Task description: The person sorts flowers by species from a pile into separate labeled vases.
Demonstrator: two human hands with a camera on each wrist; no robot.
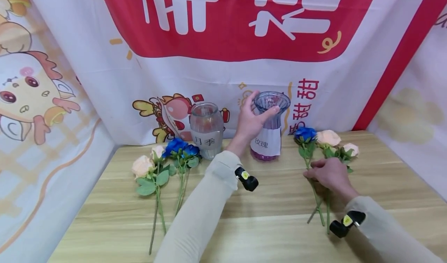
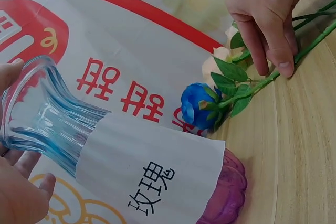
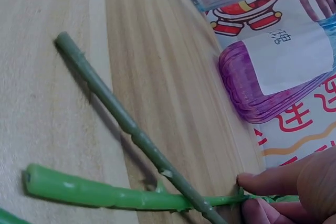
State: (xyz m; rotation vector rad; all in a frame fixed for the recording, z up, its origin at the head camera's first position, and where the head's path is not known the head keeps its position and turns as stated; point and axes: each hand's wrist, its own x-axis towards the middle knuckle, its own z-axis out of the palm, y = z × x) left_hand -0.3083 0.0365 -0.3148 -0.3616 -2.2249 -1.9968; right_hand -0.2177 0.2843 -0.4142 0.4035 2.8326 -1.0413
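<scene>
Your left hand (image 1: pixel 249 123) grips the flared upper part of a fluted glass vase, blue at the mouth and purple at the base (image 1: pixel 274 124), its thumb on one side of the neck and its fingers on the other. The vase appears upright near the back edge of a pale wood-grained desk (image 1: pixel 265 216) and bears a white paper label with black characters (image 1: pixel 269 143). Your right hand (image 1: pixel 331 173), at the right part of the desk, pinches the bright green stem of a blue artificial rose (image 1: pixel 305 134) between thumb and finger; the bloom points towards the rear, and the cut end of the stem towards you. In the right wrist view, a duller, dark green stem (image 3: pixel 131 124) crosses the pinched stem just beside your fingertips. Two pale peach artificial roses with green leaves (image 1: pixel 328 137) lie to the right of the blue bloom, partly behind your hand. To the left of the gripped vase, and apart from it, stands a rounded clear glass vase (image 1: pixel 207 119) with its own white label. In front of it and to its left lie two deep blue artificial roses (image 1: pixel 175 147) and, farther left, two cream-peach artificial roses (image 1: pixel 142 166), their stems directed towards you. A white cloth backdrop with a red panel (image 1: pixel 167 73) hangs behind the desk.
</scene>
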